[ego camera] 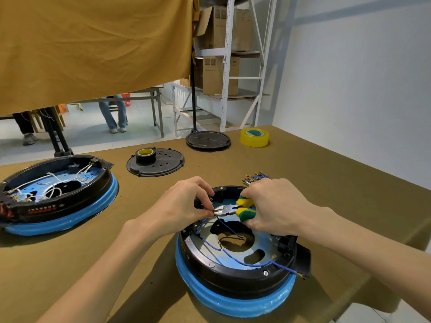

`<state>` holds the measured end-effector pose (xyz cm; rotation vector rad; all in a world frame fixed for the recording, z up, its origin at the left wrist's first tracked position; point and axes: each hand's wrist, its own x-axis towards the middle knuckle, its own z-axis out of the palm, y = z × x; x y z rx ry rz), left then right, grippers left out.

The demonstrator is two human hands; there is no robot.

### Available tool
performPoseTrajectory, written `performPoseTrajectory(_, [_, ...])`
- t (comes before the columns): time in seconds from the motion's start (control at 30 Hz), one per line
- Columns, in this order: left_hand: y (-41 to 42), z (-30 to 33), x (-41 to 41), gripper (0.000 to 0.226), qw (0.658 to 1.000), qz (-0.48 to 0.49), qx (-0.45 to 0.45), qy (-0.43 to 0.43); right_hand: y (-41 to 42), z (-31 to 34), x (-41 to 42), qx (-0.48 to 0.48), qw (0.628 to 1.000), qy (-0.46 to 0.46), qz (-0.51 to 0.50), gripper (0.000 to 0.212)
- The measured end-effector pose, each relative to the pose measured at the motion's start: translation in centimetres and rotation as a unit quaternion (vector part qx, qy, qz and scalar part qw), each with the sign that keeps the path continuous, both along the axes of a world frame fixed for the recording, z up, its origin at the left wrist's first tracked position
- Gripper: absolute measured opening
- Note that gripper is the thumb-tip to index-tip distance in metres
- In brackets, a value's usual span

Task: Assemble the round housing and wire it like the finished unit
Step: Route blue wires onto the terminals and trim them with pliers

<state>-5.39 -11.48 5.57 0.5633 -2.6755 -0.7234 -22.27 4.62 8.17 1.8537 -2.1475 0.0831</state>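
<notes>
A round black housing (235, 279) with a blue rim sits in front of me, open side up, with blue wires (233, 254) running across its metal plate. My right hand (277, 206) grips yellow-green pliers (235, 209) over the housing's far side. The pliers' jaws close on the end of a blue wire that my left hand (186, 203) pinches at its fingertips. A finished unit (58, 194) with white wiring lies at the left of the table.
A black cover plate (163, 167) with a roll of black tape (146, 155) on it lies behind the housing. Another black disc (208, 141) and a yellow tape roll (254, 137) sit farther back. Loose blue wires with terminals (255, 177) lie behind my right hand. People stand beyond the table.
</notes>
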Motion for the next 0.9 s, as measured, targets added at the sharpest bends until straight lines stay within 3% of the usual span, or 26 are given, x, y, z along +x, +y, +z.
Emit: performPoseTrajectory(0.9, [-0.2, 0.0, 0.1, 0.011, 1.0, -0.001, 0.016, 0.004, -0.1, -1.1, -0.2, 0.011, 1.0, 0.009, -0.004, 0.041])
